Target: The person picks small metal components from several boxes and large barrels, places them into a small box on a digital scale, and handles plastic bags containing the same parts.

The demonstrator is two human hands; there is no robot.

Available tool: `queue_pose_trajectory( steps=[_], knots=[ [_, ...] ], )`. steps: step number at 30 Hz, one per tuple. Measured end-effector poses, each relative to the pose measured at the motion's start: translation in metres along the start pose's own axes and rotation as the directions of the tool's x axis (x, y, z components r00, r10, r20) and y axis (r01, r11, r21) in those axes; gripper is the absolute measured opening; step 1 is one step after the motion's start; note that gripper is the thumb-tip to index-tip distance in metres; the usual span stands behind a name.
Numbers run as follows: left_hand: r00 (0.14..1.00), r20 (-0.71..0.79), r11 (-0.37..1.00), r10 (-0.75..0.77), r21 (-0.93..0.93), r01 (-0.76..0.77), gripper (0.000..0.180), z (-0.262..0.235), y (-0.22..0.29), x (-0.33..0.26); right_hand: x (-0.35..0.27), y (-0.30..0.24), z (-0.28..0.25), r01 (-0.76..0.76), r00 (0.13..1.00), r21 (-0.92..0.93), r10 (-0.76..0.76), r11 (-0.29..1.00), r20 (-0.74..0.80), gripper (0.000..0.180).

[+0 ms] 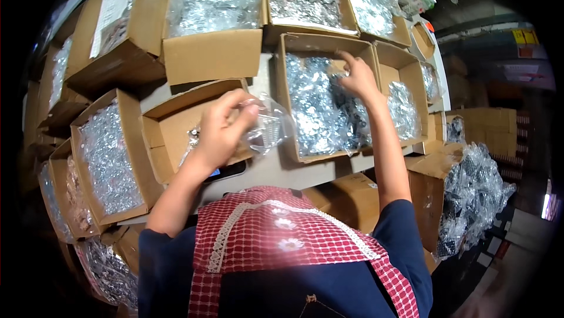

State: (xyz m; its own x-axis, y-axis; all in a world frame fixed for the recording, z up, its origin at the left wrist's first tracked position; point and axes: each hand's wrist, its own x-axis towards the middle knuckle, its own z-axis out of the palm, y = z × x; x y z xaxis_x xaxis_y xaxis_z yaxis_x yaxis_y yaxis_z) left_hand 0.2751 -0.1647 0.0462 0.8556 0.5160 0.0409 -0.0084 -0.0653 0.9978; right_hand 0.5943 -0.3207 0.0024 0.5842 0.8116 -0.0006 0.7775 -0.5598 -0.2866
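Bench (267, 178): one, pale, set beneath the main box and its neighbours.

Apron (258, 247): one, red and white check with lace trim and daisies, worn by the person on the near side of the main box.

Flap box (214, 54): one, cardboard, front flap folded down, filled with shiny packets; beyond the main box and to its left.

Carton (424, 197): one, brown, to the near right of the main box; bulging plastic wrap (473, 197) around dark parts spills from its side.

Main box (314, 43): one, open cardboard; the landmark of this entry.

Tray box (167, 136): one, shallow, left of the main box, much of its cardboard floor bare.

Side box (399, 62): one, against the right of the main box, packets in its near part.

Silver packets (311, 101): a heap, inside the main box.

Hands: two. Left hand (226, 124), left of the main box, fingers curled and thumb closed on a bag. Right hand (358, 80), over the main box, forefinger extended, fingers partly spread; whether it grips anything cannot be told.

Clear bag (271, 127): one, in the left hand, at the left wall of the main box; slender metallic pieces show inside.
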Motion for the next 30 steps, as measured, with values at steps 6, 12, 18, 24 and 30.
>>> queue_pose_trajectory(
  steps=[6,12,18,24,30],
  knots=[
    [0.962,-0.262,0.868,0.083,0.493,0.060,0.020,-0.061,-0.007,-0.052,0.022,-0.007,0.015,0.034,0.975,0.245,0.022,0.969,-0.222,0.020],
    [0.728,-0.684,0.964,0.044,0.219,0.148,0.019,-0.137,-0.003,-0.133,-0.013,-0.139,-0.047,-0.086,0.995,0.942,-0.012,0.325,0.095,0.018],
    [0.622,-0.768,0.856,0.156,0.419,0.303,0.018,-0.220,-0.011,-0.170,-0.046,-0.224,-0.006,-0.174,0.925,0.916,-0.259,0.361,0.278,0.028],
    [0.816,-0.533,0.326,0.224,0.830,0.452,0.039,-0.279,-0.048,-0.156,-0.054,-0.245,0.019,-0.032,0.996,0.886,-0.063,0.463,0.069,0.033],
    [0.849,-0.430,0.258,0.306,0.896,0.361,0.023,-0.320,-0.088,-0.117,-0.081,-0.128,0.058,0.041,0.959,0.590,0.134,0.806,-0.250,0.029]
  ],
)
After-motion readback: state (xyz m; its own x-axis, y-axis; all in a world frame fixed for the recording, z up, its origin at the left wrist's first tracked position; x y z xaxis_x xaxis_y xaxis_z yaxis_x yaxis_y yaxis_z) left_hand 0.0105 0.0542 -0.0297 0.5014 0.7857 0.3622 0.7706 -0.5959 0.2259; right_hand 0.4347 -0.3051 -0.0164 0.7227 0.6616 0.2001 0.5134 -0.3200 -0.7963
